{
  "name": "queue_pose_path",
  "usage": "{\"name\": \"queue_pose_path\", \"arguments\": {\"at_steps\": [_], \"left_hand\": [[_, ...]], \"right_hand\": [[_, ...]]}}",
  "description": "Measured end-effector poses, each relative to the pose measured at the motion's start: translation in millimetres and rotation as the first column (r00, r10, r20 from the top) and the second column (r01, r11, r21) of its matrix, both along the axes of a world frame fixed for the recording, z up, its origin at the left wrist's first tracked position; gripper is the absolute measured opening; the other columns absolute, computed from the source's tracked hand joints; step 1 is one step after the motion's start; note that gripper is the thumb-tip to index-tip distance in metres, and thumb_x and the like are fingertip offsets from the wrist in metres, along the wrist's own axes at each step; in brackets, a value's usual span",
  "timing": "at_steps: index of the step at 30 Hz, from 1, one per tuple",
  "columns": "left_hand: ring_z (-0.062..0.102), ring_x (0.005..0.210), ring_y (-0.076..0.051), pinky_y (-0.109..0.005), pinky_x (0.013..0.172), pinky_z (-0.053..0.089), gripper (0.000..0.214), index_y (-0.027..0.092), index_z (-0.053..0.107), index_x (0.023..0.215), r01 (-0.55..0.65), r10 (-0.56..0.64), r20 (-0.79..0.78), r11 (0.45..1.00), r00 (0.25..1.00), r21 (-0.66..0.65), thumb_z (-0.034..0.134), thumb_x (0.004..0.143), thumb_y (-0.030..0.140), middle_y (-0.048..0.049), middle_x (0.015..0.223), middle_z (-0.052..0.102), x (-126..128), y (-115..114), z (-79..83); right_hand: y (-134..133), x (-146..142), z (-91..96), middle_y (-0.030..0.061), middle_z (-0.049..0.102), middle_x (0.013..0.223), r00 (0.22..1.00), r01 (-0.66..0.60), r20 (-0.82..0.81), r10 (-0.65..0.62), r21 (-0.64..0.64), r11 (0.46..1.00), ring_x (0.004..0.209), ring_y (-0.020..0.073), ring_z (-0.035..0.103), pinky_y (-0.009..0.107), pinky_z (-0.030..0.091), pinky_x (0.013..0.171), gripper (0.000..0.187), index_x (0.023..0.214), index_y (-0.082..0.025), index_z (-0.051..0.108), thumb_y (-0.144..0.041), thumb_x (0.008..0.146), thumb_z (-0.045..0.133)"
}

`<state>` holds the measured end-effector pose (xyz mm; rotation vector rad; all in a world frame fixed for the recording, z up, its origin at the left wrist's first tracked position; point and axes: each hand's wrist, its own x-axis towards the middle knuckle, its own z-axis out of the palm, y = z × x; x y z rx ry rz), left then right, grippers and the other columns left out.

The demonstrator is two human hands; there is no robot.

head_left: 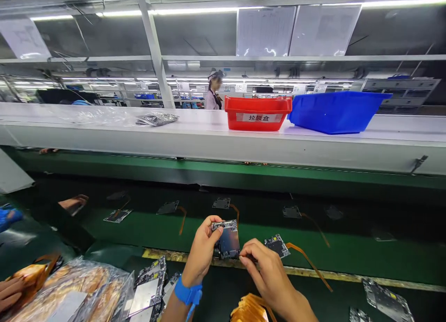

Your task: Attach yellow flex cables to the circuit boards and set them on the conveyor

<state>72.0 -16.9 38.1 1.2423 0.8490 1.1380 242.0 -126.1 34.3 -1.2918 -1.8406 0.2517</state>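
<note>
Between the thumb and fingers of my left hand (202, 250), which wears a blue wrist strap (188, 292), a small dark circuit board (229, 240) is held up and tilted. My right hand (266, 268) is pinched closed at the board's lower right corner; what lies between its fingertips is too small to make out. Just beyond my right hand lies another circuit board (277, 246) with an orange flex cable (308, 261). Below my hands sits a bundle of orange flex cables (249, 309). Several more boards (148, 289) are piled left of my left wrist.
Boards with orange cables (169, 207) lie spaced along the green belt (198, 229). Plastic bags of orange cables (87, 285) are at lower left, near a co-worker's hand (12, 292). A red bin (258, 114) and blue bin (336, 112) stand on the white shelf (195, 131).
</note>
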Motion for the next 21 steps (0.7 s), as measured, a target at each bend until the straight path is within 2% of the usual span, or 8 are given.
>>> {"name": "queue_pose_path", "arguments": {"at_steps": [2,5,10,13,15,18,21], "left_hand": [[0.063,0.075,-0.015,-0.023,0.068,0.049,0.032,0.019,0.060,0.093,0.037,-0.035,0.051,0.998,0.998,-0.047,0.079,0.074,0.038,-0.0029,0.091,0.070,1.6,-3.0,-0.7],[0.065,0.078,-0.015,-0.023,0.070,0.051,0.034,0.019,0.058,0.091,0.051,-0.046,0.097,0.998,0.994,-0.047,0.082,0.074,0.036,-0.0031,0.092,0.072,2.5,-4.4,0.8],[0.070,0.084,-0.018,-0.026,0.075,0.055,0.041,0.020,0.055,0.096,0.022,-0.019,0.136,0.999,0.991,-0.026,0.085,0.074,0.039,-0.0037,0.091,0.075,5.3,-8.9,1.5],[0.071,0.082,-0.017,-0.026,0.073,0.056,0.046,0.020,0.056,0.099,0.047,-0.036,0.173,0.997,0.984,-0.064,0.087,0.073,0.042,-0.0041,0.091,0.075,5.3,-11.2,0.7],[0.071,0.078,-0.017,-0.025,0.070,0.056,0.053,0.020,0.056,0.102,0.073,-0.048,0.205,0.990,0.978,-0.119,0.090,0.069,0.044,-0.0042,0.090,0.075,4.6,-12.9,2.9],[0.073,0.073,-0.020,-0.026,0.064,0.057,0.068,0.019,0.057,0.105,0.092,-0.045,0.201,0.968,0.979,-0.232,0.095,0.057,0.048,-0.0049,0.088,0.077,3.2,-17.3,11.6],[0.075,0.076,-0.025,-0.030,0.066,0.060,0.077,0.018,0.062,0.106,0.100,-0.053,0.146,0.936,0.988,-0.336,0.098,0.047,0.050,-0.0051,0.086,0.078,2.3,-19.7,18.2]], "right_hand": [[-2.4,0.1,2.8,0.0031,0.067,0.090,1.000,0.008,-0.021,-0.007,0.034,0.999,0.079,0.0150,0.065,0.025,0.049,0.070,0.014,0.096,-0.023,0.060,-0.020,0.103,0.048],[-5.2,-2.6,3.6,0.0061,0.068,0.098,0.997,0.038,-0.076,-0.035,0.040,0.998,0.083,0.0159,0.066,0.026,0.052,0.072,0.014,0.097,-0.022,0.061,-0.020,0.102,0.048],[-3.9,-7.0,-3.5,0.0106,0.069,0.113,0.983,0.069,-0.169,-0.073,-0.029,0.997,0.112,0.0229,0.067,0.030,0.055,0.087,0.013,0.093,-0.022,0.066,-0.022,0.099,0.054],[0.7,-7.2,-5.9,0.0107,0.072,0.114,0.965,0.109,-0.230,-0.128,-0.096,0.989,0.099,0.0207,0.071,0.027,0.054,0.074,0.015,0.089,-0.021,0.069,-0.023,0.097,0.057],[3.7,-8.2,-5.8,0.0086,0.076,0.105,0.950,0.124,-0.271,-0.154,-0.127,0.984,0.088,0.0185,0.072,0.025,0.052,0.066,0.015,0.088,-0.021,0.071,-0.023,0.096,0.059],[6.2,-13.0,-5.0,0.0049,0.079,0.087,0.922,0.147,-0.346,-0.174,-0.102,0.984,0.080,0.0178,0.072,0.026,0.053,0.069,0.012,0.085,-0.021,0.075,-0.023,0.093,0.066],[8.9,-18.9,-6.6,0.0046,0.081,0.084,0.864,0.206,-0.466,-0.192,-0.023,0.978,0.079,0.0186,0.075,0.027,0.057,0.075,0.008,0.083,-0.021,0.079,-0.027,0.088,0.075]]}}
